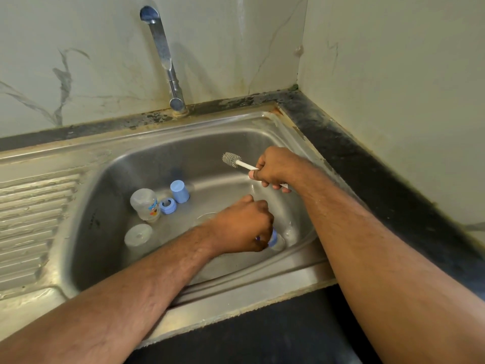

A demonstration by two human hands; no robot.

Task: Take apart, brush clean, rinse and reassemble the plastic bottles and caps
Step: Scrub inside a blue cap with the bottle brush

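Note:
In the steel sink (110, 164), my right hand (275, 169) grips the white handle of a bottle brush (232, 159), its grey bristle head pointing left in the air. My left hand (242, 225) is curled round a bottle part with a blue ring and clear teat (277, 240) at the basin's front right; most of it is hidden under my fingers. A clear bottle (145, 204) with a printed picture lies on the basin floor at the left. Beside it sit a blue ring (168, 205) and a blue cap (179, 191). A clear cap (138, 236) stands nearer the front.
A chrome tap (164, 59) rises behind the basin, its spout swung up toward the wall. A ribbed drainboard (31, 219) lies to the left. Dark countertop (354, 158) runs along the right and front, under marble-look walls.

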